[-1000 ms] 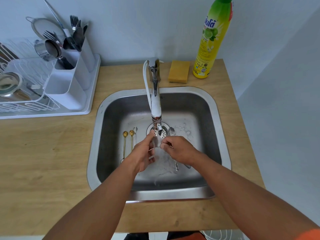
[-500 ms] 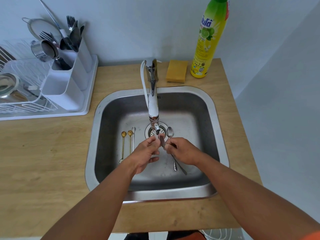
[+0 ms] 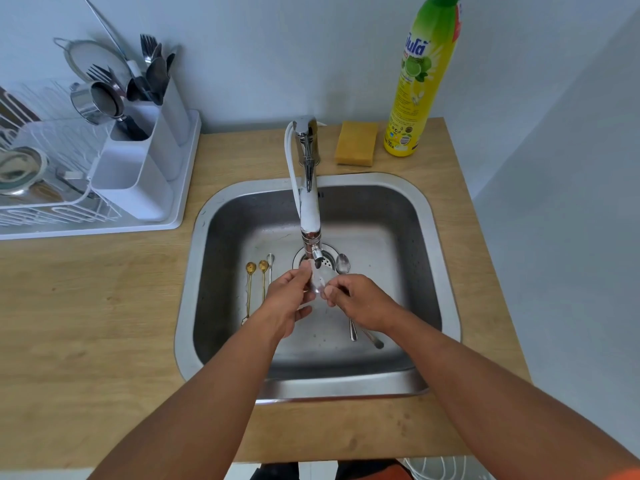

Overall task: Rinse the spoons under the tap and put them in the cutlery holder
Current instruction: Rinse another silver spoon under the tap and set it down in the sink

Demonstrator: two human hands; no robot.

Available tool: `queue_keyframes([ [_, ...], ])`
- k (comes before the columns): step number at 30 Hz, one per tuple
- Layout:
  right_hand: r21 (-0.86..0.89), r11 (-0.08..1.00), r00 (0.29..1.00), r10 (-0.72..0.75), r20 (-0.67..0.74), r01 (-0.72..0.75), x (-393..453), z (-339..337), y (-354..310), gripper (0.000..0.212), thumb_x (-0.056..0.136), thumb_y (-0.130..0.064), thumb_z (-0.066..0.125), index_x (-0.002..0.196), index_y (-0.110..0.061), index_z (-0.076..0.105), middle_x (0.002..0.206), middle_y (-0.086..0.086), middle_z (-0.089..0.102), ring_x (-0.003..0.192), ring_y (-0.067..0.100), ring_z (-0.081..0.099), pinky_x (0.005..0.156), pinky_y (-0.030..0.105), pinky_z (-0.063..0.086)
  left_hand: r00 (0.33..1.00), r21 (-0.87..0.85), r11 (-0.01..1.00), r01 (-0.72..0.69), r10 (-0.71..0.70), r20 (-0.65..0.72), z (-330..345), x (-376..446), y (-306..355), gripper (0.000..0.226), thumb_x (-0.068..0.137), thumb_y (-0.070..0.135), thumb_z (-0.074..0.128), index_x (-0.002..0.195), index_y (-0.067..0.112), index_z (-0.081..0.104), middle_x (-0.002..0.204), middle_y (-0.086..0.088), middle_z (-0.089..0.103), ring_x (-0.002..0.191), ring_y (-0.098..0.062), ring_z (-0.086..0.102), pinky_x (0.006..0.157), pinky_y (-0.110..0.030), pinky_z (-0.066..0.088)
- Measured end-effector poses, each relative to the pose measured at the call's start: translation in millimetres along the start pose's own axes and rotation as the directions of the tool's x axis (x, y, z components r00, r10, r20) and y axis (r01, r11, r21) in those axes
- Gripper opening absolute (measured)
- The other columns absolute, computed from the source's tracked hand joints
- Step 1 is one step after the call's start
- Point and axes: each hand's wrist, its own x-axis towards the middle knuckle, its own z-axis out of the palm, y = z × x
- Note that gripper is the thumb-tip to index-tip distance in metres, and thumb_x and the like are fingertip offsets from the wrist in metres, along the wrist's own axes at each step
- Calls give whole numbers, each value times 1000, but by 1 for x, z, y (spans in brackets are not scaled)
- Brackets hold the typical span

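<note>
A silver steel spoon (image 3: 318, 284) sits under the chrome tap (image 3: 309, 202), its bowl between the fingertips of the left hand (image 3: 289, 299) and its handle grasped by the right hand (image 3: 360, 301). Rinsing looks underway; four spoons still lie in the steel sink (image 3: 420, 209), two gold teaspoons (image 3: 255, 271) among them. The white cutlery holder (image 3: 138, 168) waits at the worktop's far-left corner.

five spoons (image 3: 343, 264) (two gold), one sponge (image 3: 356, 143)

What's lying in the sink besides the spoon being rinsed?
In the sink: two gold spoons, a thin silver one, and a silver spoon beside the drain. The hands cover the basin below them.
</note>
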Motion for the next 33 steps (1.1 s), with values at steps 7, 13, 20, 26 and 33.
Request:
queue_keyframes([
  [7,-25,999,998,34,-52,-36,0,-5,3,28,103,-25,58,76,-28,67,68,-14,64,59,-3,53,60,18,42,1000,18,1000,-19,19,10,-5,-3,-7,13,103,25,64,108,21,75,83,4,77,78,-10,69,86,-37,55],
  [13,-64,997,998,35,-43,-38,-3,2,7,30,102,-29,61,73,-33,65,63,-24,64,56,-6,54,57,17,39,995,217,971,-101,104,-1,1,-13,-10,21,84,29,87,100,20,77,88,4,76,77,-9,68,57,-18,47],
  [20,-132,991,999,-9,-52,2,0,0,2,25,101,-29,61,77,-32,66,72,-13,65,65,6,56,69,37,51,984,100,994,-46,63,-168,11,-10,-2,24,100,36,66,90,17,75,83,-1,78,76,-12,73,71,-34,54],
  [26,-169,985,995,17,-97,-33,2,-1,4,23,100,-35,59,79,-29,66,79,-7,70,78,18,65,75,42,55,987,200,972,-122,139,-75,10,-9,-8,19,98,37,69,95,19,73,90,-2,74,83,-16,69,69,-32,51],
  [33,-116,993,995,-6,-96,-5,4,1,4,24,100,-29,60,77,-32,65,74,-11,65,69,8,58,69,35,51,984,100,994,-52,68,-163,9,-6,-4,24,102,36,62,92,17,75,86,-3,77,80,-15,73,71,-35,55],
])
